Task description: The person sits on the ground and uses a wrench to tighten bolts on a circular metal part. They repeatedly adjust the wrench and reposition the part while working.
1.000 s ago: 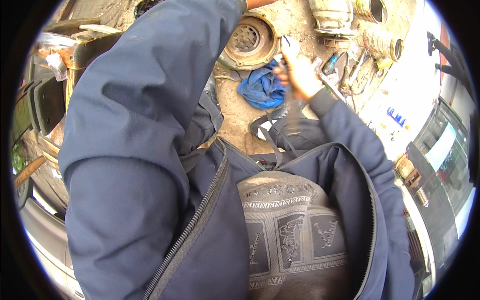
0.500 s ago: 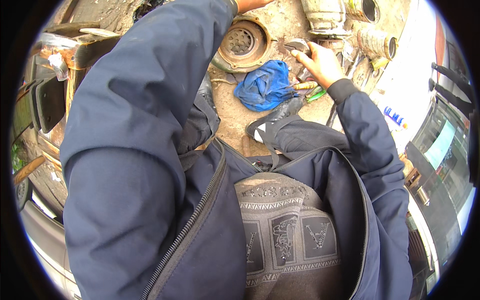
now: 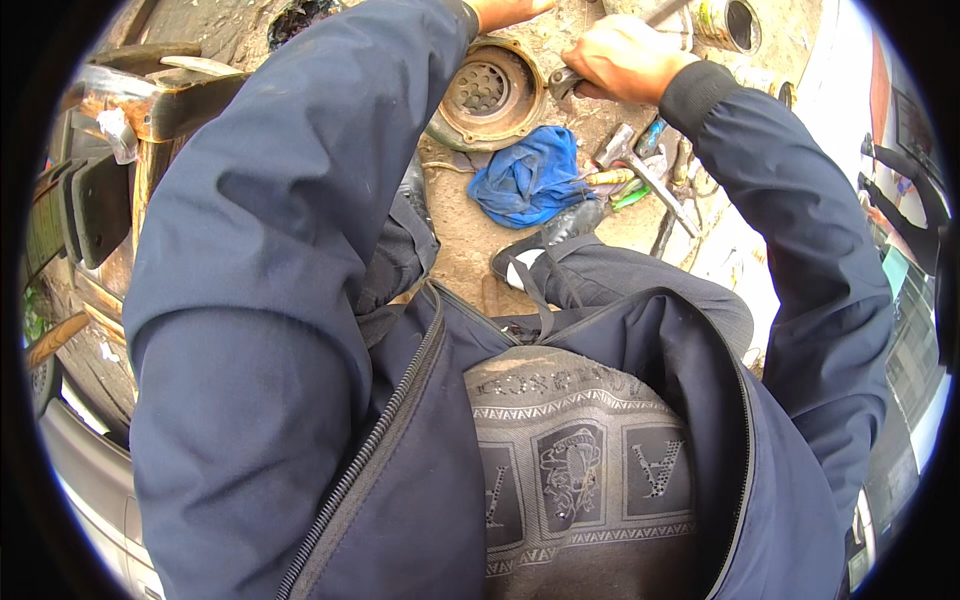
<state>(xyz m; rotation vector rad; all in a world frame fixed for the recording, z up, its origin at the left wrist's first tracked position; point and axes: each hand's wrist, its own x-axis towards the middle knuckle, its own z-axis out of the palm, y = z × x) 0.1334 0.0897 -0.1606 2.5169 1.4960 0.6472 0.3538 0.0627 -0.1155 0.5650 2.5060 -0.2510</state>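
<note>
My right hand [image 3: 622, 60] is closed around a metal wrench [image 3: 563, 84]. Its jaw-like head points down to the left and its shaft sticks out past my fist at the top. Just left of that head lies a round, rusty metal housing [image 3: 500, 90] with a perforated centre. My left hand [image 3: 508, 10] reaches over the housing's far side. The top edge of the picture cuts it off, so its fingers are hidden. Below the wrench, a hammer [image 3: 655, 185] lies on the ground beside a crumpled blue cloth [image 3: 530, 178].
Green and yellow-handled tools [image 3: 625, 190] lie beside the hammer. A cylindrical metal part [image 3: 735, 25] stands at the far right. Stacked curved metal strips [image 3: 100, 210] and wooden pieces fill the left side. My shoe [image 3: 550, 240] is close to the cloth.
My right hand has moved up and away from me with the wrench and turned, uncovering the hammer on the ground. My left hand has hardly moved.
</note>
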